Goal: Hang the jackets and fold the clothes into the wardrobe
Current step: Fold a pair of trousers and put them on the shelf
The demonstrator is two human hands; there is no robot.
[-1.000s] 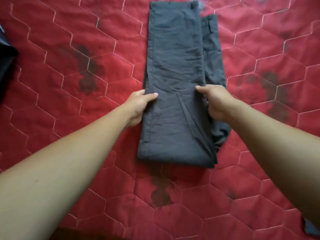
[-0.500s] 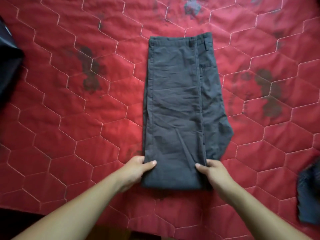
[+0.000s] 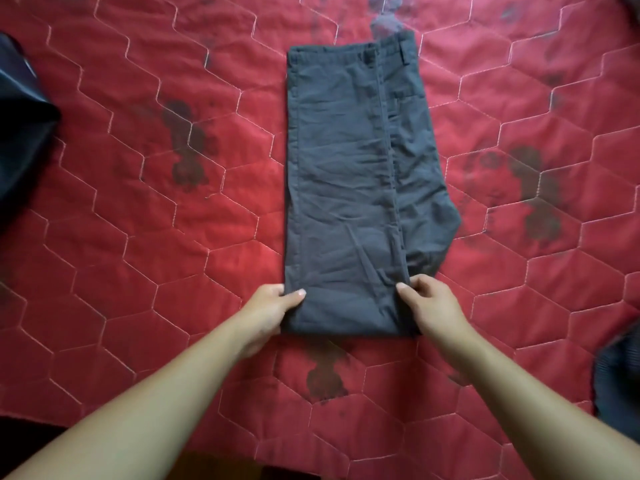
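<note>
From the head camera, looking down: a pair of dark grey trousers (image 3: 343, 188) lies on a red quilted cover (image 3: 138, 237). It is already doubled lengthwise, with the waistband (image 3: 349, 51) at the 12 o'clock end and a folded edge at the 6 o'clock end, nearest the person. A lower layer sticks out along the 3 o'clock side.

The left hand (image 3: 273, 308) pinches the near corner on the 9 o'clock side, thumb on top of the cloth and fingers tucked under the edge. The right hand (image 3: 431, 306) holds the opposite near corner the same way, thumb lying on the fabric. Both are closed on the cloth, not spread flat.

I'd say the folding is partway through: the trousers are a long strip and need shortening once more. The next move probably calls for lifting this near end and carrying it toward 12 o'clock to meet the waistband. Both corners should stay level so the layers do not skew, and the stray layer at 3 o'clock should be tucked in.

There is room for that, as open cover lies all round the trousers. A dark garment (image 3: 20, 133) sits well apart at 9 o'clock, and another dark, ribbed-looking piece (image 3: 620, 375) at 4 o'clock. The cover's near edge runs along 6 o'clock, beneath the forearms.
</note>
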